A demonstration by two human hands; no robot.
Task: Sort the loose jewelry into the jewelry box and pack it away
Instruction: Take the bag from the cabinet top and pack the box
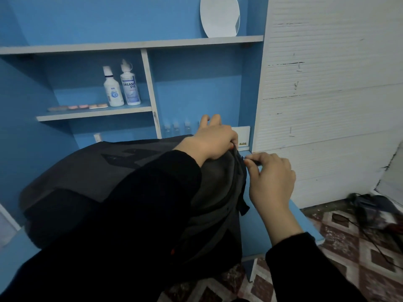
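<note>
Both hands (239,162) on backpack (91,171) zip

Looks like a home bedroom or dressing corner: blue built-in desk (274,227) with blue shelves (93,113), oval mirror (219,16) propped on the top shelf, two bottles of contact-lens solution (122,86), small glass vials (176,129) at the back, patterned floor covering (340,253) and scuffed white panelled wall (327,83) alongside.

The desk (272,232) and shelf unit (196,83) are blue with pale grey edges. The backpack (109,171) is dark grey and black. Both sleeves (130,214) are black. Two bottles (121,88) are white with blue labels. The floor covering (349,258) shows a maroon-and-white diamond pattern. The wall panel (327,83) is white.
</note>
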